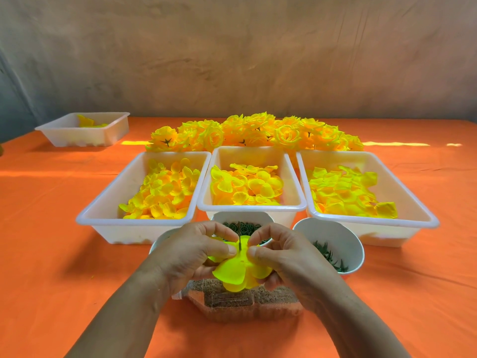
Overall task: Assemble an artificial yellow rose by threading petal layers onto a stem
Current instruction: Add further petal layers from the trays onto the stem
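**Yellow petal layer (237, 273) pinched by both hands around a thin stem (239, 239)**

Take the two hands as the middle of the dial. The left hand (193, 251) and the right hand (286, 257) meet low over the orange cloth (77, 280). Each grips the petal layer between thumb and curled fingers, the left from 9 o'clock and the right from 3 o'clock. Both thumb tips lie on top of the layer, just beside the stem on either side. The stem is dark green and thin. It stands upright through the middle of the layer, and its top shows between the fingertips. The petals droop toward 6 o'clock over a clear packet (245, 306) of brownish small parts, which lies on the cloth under the hands. What those parts are I cannot tell.

At 12 o'clock, just behind the hands, stands a white cup (242, 218) of dark green rings. At 2 o'clock a second cup (333, 236) holds green leafy pieces. At 10 o'clock the rim of a third cup (158, 242) shows past the left hand, its contents hidden.

Beyond the cups three white trays sit side by side, each holding loose yellow petals: the left tray (116, 222) at 11 o'clock, the middle tray (251, 208) at 12 and the right tray (374, 220) at 1. Behind them, at 12 o'clock, lies a heap of finished yellow roses (258, 133). Far off at 10 o'clock, well apart from the rest, a smaller tray (77, 136) holds a few petals.
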### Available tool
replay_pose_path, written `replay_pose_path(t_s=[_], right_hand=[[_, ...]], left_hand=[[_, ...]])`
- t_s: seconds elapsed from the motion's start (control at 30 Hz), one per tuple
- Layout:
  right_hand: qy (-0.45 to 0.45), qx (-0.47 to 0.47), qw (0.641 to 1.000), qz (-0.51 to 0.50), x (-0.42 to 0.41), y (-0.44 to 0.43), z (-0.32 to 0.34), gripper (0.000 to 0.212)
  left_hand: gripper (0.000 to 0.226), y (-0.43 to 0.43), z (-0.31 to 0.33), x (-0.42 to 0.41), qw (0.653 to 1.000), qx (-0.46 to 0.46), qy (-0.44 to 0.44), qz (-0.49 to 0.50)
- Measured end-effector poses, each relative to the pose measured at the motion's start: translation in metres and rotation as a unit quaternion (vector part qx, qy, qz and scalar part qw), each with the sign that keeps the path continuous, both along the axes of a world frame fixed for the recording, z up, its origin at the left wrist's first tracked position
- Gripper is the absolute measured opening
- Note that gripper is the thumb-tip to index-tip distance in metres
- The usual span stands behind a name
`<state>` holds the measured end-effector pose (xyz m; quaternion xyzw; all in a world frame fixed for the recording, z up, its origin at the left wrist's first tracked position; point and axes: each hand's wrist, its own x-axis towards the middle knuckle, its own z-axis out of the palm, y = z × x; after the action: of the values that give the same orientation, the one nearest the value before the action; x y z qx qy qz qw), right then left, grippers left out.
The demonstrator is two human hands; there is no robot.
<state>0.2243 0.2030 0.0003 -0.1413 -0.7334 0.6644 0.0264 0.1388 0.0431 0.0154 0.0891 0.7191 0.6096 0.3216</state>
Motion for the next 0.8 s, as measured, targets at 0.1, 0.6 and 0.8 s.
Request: replay_pose_path(t_s=[0.1,0.6,0.8], right_hand=[[0.001,0.015,1.000,0.004,0.000,-0.001,0.001,0.007],[-0.004,0.021,1.000,-0.010,0.004,0.006,0.007,0.003],[-0.001,0.038,0.999,-0.019,0.000,0.006,0.008,0.003]], left_hand=[[0.017,-0.001,0.000,0.001,1.000,0.002,-0.002,-0.003],[0.026,-0.015,0.003,-0.006,0.993,0.083,-0.065,0.044],[0.031,-0.019,0.002,-0.010,0.993,0.076,-0.088,0.032]])
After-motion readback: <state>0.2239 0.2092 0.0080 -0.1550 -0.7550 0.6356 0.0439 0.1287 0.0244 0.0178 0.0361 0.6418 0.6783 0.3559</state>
